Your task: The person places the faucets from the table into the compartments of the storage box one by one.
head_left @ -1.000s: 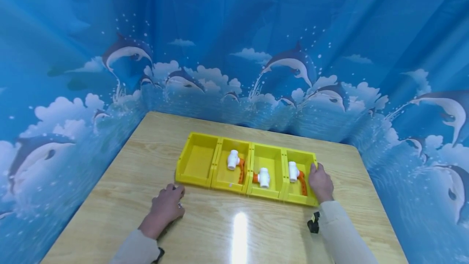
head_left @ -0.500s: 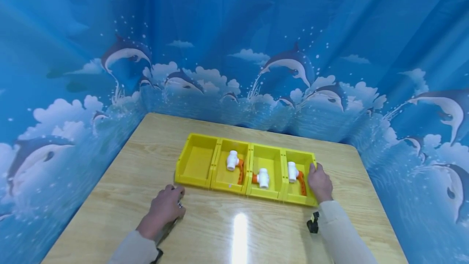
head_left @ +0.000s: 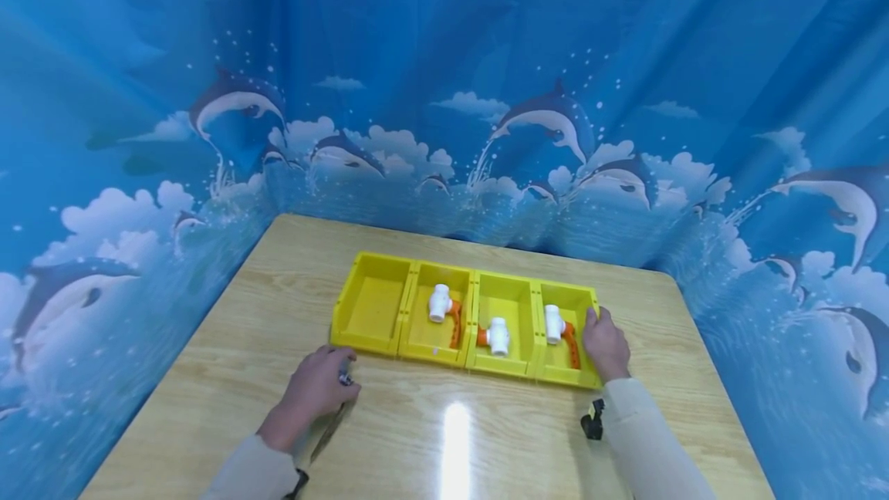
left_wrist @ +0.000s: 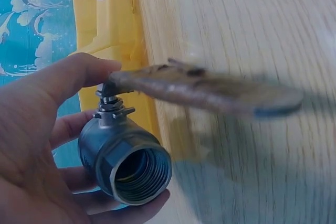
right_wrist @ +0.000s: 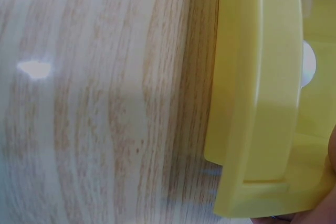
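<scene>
My left hand, in front of the leftmost yellow bin, holds a metal ball valve. In the left wrist view the fingers wrap the threaded body and the thumb rests at the base of its long, worn lever handle. My right hand grips the right-hand wall of the rightmost yellow bin. White plastic valves with orange handles lie in the other bins: one valve second from left, another valve third, and a valve in the rightmost bin.
The bins stand side by side in one row on a wood-grain table. A blue dolphin-print curtain surrounds the table's back and sides. A small black object shows beside the right sleeve.
My left hand has shifted slightly right and turned, so more of the valve's lever shows beneath it. My right hand keeps its grip on the bin wall.
</scene>
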{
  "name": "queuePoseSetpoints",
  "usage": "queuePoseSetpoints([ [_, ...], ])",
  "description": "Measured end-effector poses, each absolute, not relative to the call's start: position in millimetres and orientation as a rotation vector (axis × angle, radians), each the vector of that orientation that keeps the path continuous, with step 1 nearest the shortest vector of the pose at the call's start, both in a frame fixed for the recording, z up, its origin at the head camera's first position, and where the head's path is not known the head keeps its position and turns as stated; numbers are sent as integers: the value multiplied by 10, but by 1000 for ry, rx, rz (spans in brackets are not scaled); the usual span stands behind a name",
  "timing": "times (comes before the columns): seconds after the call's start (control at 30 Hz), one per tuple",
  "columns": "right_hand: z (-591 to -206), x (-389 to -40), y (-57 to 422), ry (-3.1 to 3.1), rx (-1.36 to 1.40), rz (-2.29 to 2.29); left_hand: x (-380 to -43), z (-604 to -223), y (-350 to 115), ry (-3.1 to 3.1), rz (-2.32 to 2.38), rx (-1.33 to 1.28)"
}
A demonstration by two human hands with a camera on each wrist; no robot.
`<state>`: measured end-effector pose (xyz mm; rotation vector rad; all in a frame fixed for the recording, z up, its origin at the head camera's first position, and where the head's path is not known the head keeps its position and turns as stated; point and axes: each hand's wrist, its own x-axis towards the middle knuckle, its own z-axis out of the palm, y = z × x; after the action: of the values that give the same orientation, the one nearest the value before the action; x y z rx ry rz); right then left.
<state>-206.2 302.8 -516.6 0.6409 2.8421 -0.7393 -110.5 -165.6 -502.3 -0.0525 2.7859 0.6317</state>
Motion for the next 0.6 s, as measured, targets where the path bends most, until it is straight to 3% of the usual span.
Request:
queuePoseSetpoints([
  [0.6,-5210,-2090,3052,2837,651,-730,-1175,-4923,-1657,2815,644,-30],
])
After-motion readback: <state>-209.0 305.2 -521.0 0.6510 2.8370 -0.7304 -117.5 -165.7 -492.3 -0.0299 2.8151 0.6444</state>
